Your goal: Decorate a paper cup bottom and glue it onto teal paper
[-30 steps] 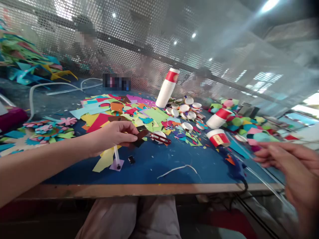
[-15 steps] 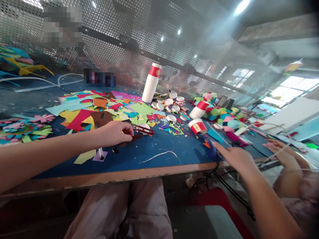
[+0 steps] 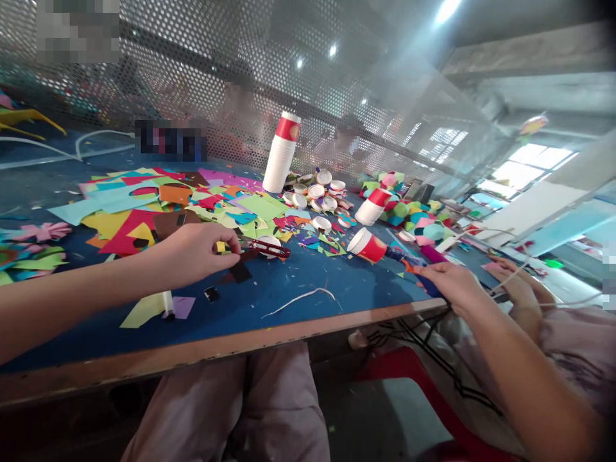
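The person's left hand (image 3: 205, 253) hovers low over the blue table (image 3: 298, 298), thumb and forefinger pinched on a dark piece (image 3: 240, 269) of paper. Just beyond it, a red cutter (image 3: 276, 249) lies across a white disc (image 3: 266, 239). The right hand (image 3: 452, 282) has its fingers closed round the blue glue gun (image 3: 430, 282), its front end close to the red part of a tipped cup (image 3: 368, 246); whether they touch, and what the cup holds, I cannot tell. Behind that, a short stack (image 3: 373, 205) of nested cups leans over. Farther back a tall stack (image 3: 282, 154) stands, white cups nested under a red-banded top one. Beside it is a heap of small white rounds (image 3: 320, 194), their insides too small to make out. Paper scraps (image 3: 115, 202) spread left of the stacks.
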The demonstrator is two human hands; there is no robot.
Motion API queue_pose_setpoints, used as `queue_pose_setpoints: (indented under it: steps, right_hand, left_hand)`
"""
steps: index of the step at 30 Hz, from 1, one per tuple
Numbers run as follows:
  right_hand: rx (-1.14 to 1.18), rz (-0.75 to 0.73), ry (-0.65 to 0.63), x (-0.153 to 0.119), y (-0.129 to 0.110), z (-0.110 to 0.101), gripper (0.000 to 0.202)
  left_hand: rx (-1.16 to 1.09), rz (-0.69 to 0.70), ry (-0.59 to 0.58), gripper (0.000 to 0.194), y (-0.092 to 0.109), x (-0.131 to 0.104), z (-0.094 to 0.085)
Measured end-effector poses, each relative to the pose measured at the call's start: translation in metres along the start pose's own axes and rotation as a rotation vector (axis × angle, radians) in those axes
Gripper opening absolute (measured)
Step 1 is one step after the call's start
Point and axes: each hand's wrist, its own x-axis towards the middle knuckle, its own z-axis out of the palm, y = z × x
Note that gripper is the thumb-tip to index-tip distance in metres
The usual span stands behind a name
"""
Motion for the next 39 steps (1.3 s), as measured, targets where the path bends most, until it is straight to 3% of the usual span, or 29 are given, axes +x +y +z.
queue_pose_setpoints:
  steps: [3,7,9,12,14,18,22,25,27,32,36,39]
  right_hand:
    - [-0.026,0.135,-0.043,0.002,-0.015,-0.014,0.026]
    - [-0.078,0.123,0.031,0.008,-0.036,-0.027,0.037]
    - [-0.159,0.061,0.114,0.009,-0.046,-0.031,0.045]
    - [-0.320,-0.113,0.262,0.006,-0.061,-0.034,0.075]
    - [-0.391,-0.255,0.272,0.002,-0.070,-0.034,0.084]
    - [-0.422,-0.441,0.227,-0.003,-0.079,-0.029,0.064]
    - [-0.373,-0.439,0.405,-0.001,-0.081,-0.028,0.046]
    - [-0.194,-0.414,0.569,0.005,-0.087,-0.029,0.053]
    - [-0.003,-0.414,0.613,0.010,-0.092,-0.029,0.061]
    - [0.410,-0.456,0.486,0.008,-0.105,-0.017,0.053]
    - [0.519,-0.189,0.349,-0.012,-0.110,-0.003,0.030]
    - [0.486,-0.117,0.196,-0.031,-0.112,0.003,0.021]
  left_hand:
    - [-0.001,-0.001,0.018,0.016,-0.002,0.001,0.000]
    - [0.014,-0.017,0.030,0.018,-0.005,0.000,-0.003]
    - [0.026,-0.025,0.026,0.020,-0.005,-0.002,-0.005]
    - [0.036,-0.023,0.009,0.022,-0.004,-0.006,-0.008]
    - [0.037,-0.023,-0.002,0.022,-0.002,-0.008,-0.008]
    - [0.044,-0.013,-0.009,0.020,-0.003,-0.009,-0.008]
    - [0.044,-0.009,-0.013,0.021,-0.009,-0.007,-0.007]
    - [0.035,-0.005,-0.018,0.023,-0.013,-0.008,-0.010]
    - [0.033,-0.014,-0.020,0.024,-0.013,-0.010,-0.013]
    - [0.025,-0.046,-0.013,0.024,-0.014,-0.015,-0.017]
    - [-0.003,-0.022,-0.014,0.025,-0.020,-0.019,-0.017]
    - [-0.019,0.027,-0.016,0.024,-0.027,-0.024,-0.016]
